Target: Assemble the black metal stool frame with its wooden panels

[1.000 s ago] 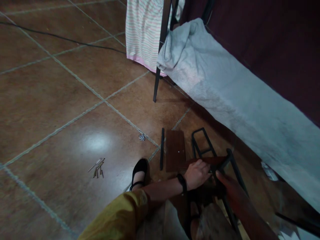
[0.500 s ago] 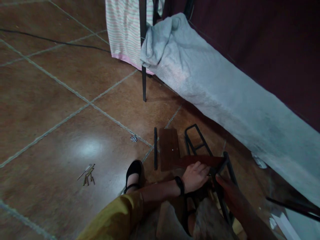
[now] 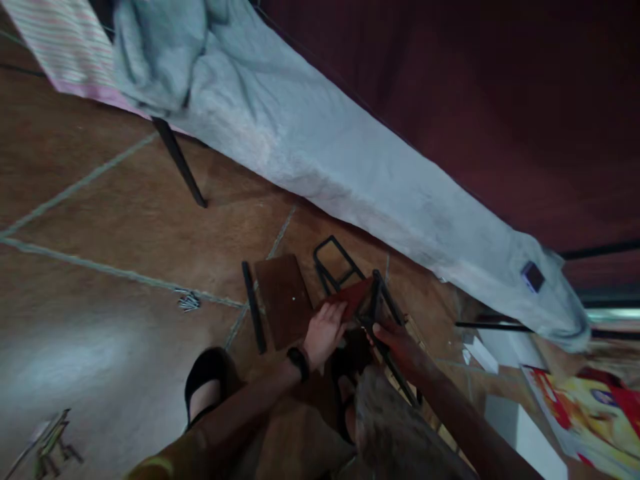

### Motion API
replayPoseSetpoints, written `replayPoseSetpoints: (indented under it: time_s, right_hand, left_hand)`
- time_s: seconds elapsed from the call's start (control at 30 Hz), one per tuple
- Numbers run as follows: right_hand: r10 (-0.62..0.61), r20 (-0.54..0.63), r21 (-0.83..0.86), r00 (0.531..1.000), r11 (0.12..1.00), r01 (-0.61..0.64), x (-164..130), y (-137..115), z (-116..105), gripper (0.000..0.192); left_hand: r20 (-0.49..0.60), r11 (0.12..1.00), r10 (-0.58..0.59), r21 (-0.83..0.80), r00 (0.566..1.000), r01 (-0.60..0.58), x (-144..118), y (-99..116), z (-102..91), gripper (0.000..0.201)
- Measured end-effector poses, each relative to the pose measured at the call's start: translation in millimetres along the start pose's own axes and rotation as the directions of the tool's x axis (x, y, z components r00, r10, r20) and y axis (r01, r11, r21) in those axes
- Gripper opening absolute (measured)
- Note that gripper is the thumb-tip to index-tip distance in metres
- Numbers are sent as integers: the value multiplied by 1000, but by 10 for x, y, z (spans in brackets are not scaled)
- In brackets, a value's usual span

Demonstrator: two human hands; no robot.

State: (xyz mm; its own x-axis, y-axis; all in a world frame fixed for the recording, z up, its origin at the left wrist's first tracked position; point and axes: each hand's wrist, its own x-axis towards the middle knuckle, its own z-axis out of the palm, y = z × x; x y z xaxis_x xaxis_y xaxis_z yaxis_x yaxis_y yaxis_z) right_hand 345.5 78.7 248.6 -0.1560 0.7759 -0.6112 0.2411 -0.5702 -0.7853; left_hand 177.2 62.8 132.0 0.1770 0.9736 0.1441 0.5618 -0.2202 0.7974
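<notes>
Floor: the floor is dim, with one soft white glare on the left side; light seems to fall from above there.
My grips: my left grip receives some light on its back; my right grip is darker and reddish.
Metal frame: the metal frame is almost black, its lower parts melting into shadow near my knees.
Grey cloth: the grey cloth is pale, with a dark shadow under its edge.
Curtain: the maroon curtain sinks nearly to black.
Blur: the long screws are smeared.
Edges: the colourful package looks stretched.
</notes>
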Motion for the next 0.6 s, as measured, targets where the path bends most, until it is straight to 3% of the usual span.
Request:
replayPoseSetpoints:
  time_s: [0.1, 0.17, 0.23, 0.33, 0.4, 0.5, 0.6]
  right_hand:
    - [-2, 19, -52, 1000, 999, 3, -5, -56, -64, 41]
    - [-20, -1, -108, 1000, 994, 20, 23, -63, -91, 44]
    - [-55, -40, -164, 998, 985, 48, 77, -40, -90, 44]
    - [-73, -65, -221, 995, 974, 57, 203, 73, -38, 41]
    - [-66, -76, -216, 995, 975, 48, 319, 210, 10, 39]
    - [-61, -138, -238, 988, 971, 27, 540, 491, 66, 38]
    - [-9, -216, -362, 976, 929, -72, 770, 787, 97, 36]
  left_hand:
    - [-149, 985, -98, -157, 984, 74, 89, -175, -72, 31]
    - [-252, 940, -262, -284, 932, 188, 138, -351, -153, 27]
    - [-297, 838, -454, -464, 840, 288, 160, -542, -247, 27]
    - [-241, 575, -702, -746, 670, 335, 129, -787, -368, 30]
    - [-171, 405, -797, -863, 580, 302, 77, -898, -420, 30]
    - [-98, 242, -866, -940, 490, 239, -10, -995, -478, 26]
    - [-111, 220, -887, -955, 448, 199, -88, -1075, -564, 24]
